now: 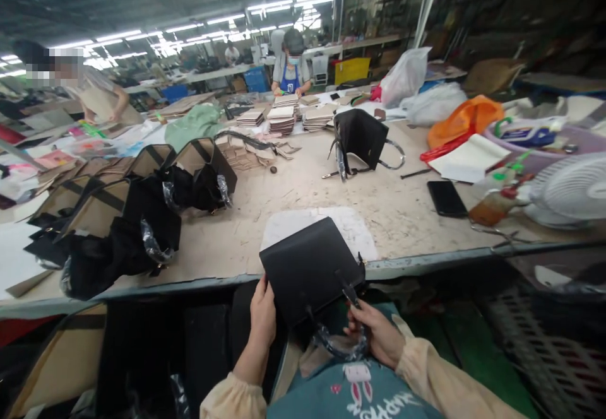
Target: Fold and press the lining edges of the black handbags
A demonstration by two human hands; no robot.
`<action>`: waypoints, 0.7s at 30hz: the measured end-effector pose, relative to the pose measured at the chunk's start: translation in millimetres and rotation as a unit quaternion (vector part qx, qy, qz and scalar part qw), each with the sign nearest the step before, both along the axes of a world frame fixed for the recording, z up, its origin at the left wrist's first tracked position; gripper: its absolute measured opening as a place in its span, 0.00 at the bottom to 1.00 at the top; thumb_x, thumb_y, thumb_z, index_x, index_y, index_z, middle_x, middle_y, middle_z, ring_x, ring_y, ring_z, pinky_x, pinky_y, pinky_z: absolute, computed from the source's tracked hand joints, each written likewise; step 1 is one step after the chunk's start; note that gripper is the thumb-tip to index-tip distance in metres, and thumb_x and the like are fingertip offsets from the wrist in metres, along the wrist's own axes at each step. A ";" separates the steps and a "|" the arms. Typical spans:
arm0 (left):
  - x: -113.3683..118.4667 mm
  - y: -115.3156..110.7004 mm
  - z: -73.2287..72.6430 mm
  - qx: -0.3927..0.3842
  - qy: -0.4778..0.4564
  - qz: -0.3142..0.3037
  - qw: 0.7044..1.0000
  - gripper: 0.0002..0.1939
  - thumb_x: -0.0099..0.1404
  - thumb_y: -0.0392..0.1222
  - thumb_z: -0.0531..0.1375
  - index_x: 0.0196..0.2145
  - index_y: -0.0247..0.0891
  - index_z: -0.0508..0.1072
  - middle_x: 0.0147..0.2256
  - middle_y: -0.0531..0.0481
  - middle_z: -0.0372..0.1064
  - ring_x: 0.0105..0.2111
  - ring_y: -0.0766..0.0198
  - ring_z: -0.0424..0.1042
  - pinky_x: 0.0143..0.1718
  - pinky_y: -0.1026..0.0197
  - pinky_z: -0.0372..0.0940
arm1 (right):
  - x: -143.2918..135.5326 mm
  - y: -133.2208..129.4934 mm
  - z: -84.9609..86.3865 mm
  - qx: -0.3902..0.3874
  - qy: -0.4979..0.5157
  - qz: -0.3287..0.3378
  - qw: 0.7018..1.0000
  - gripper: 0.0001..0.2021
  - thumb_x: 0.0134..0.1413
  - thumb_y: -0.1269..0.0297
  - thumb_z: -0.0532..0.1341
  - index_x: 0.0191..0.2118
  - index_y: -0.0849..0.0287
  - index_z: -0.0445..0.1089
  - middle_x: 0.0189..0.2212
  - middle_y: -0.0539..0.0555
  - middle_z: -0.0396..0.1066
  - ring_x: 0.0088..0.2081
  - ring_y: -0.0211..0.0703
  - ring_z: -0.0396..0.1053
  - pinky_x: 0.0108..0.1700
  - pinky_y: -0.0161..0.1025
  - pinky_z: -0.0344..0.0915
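While my left hand (263, 313) grips the near left edge of the black handbag (310, 267), my right hand (379, 332) holds its plastic-wrapped handle (341, 343). I see the bag tilted at the table (227, 242) edge, partly over the white pad (353, 226).

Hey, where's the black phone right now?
In the head view, the phone lies on the right side of the table, just left of the white fan and the spray bottle.
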State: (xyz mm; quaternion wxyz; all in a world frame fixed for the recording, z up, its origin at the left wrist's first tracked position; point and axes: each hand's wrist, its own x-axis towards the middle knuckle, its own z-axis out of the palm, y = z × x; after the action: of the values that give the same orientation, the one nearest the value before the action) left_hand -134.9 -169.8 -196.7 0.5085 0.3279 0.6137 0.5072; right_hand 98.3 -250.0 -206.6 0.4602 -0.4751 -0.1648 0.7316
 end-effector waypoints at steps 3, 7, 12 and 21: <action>7.6 -27.4 3.6 -0.053 -0.177 0.008 0.983 0.18 0.64 0.48 0.57 0.49 0.41 0.72 0.53 0.46 0.67 0.57 0.55 0.62 0.60 0.52 0.55 | -4.9 0.5 -1.7 0.009 -0.024 -0.022 0.999 0.16 0.48 0.52 0.64 0.36 0.56 0.61 0.17 0.39 0.51 0.16 0.27 0.51 0.20 0.28 0.56; 16.4 -42.8 16.1 -0.078 -0.355 -0.015 0.931 0.27 0.64 0.57 0.53 0.54 0.37 0.69 0.55 0.40 0.65 0.58 0.51 0.61 0.61 0.46 0.53 | -3.9 1.4 12.3 0.066 -0.107 -0.015 0.992 0.19 0.47 0.52 0.65 0.41 0.58 0.63 0.17 0.40 0.53 0.15 0.29 0.51 0.17 0.29 0.52; 26.7 -24.5 13.6 -0.051 -0.371 0.049 0.926 0.28 0.63 0.59 0.54 0.56 0.46 0.66 0.59 0.48 0.59 0.61 0.57 0.55 0.64 0.54 0.47 | -2.3 -0.3 48.9 0.249 -0.351 0.056 0.901 0.24 0.50 0.53 0.61 0.50 0.60 0.63 0.42 0.59 0.71 0.44 0.51 0.69 0.47 0.46 0.65; 30.5 0.6 11.0 -0.046 -0.458 -0.030 0.887 0.22 0.65 0.52 0.54 0.53 0.42 0.70 0.54 0.46 0.67 0.56 0.55 0.63 0.59 0.53 0.56 | -8.7 12.2 72.8 0.292 -0.287 0.009 0.912 0.22 0.52 0.53 0.60 0.50 0.59 0.64 0.40 0.59 0.71 0.42 0.50 0.69 0.44 0.44 0.67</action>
State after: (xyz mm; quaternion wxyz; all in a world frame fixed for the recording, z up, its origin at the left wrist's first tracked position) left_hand -104.4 -169.2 -185.8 0.7625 0.0541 0.3251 0.5567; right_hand 89.5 -237.8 -133.8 0.5048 -0.5080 -0.5003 0.4867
